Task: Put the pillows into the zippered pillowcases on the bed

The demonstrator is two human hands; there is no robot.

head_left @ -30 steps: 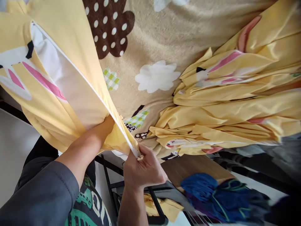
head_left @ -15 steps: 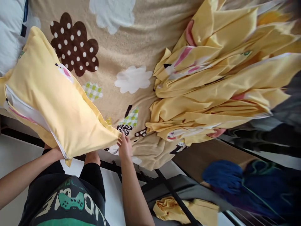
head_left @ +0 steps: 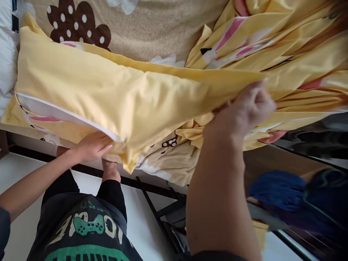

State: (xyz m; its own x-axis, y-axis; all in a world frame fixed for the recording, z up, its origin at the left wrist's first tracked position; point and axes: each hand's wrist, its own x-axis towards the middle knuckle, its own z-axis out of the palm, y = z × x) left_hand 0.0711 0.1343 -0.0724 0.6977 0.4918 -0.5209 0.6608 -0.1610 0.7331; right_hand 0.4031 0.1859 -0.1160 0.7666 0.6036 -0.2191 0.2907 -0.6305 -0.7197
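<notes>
A yellow pillowcase (head_left: 89, 76) with a pillow inside lies along the near edge of the bed. Its long side opening, edged in white, shows the white pillow (head_left: 51, 105). My right hand (head_left: 248, 105) is closed in a fist round the far right corner of the pillowcase, drawing that end out flat to the right; the hand is slightly blurred. At the right end of the opening, my left hand (head_left: 94, 145) holds the lower edge of the pillowcase, its fingertips partly hidden by the fabric. A loose corner hangs down beside it.
A beige patterned blanket (head_left: 152, 40) covers the bed. Bunched yellow printed bedding (head_left: 285, 54) lies at the right. White bedding (head_left: 8, 54) is at the far left. Dark blue cloth items (head_left: 277, 190) sit beyond the bed's right corner, near a black metal frame (head_left: 152, 206).
My right hand has swung right and up, stretching the pillowcase corner out. My left hand has come out from under the case to the opening's edge, and the pillow lies more level.
</notes>
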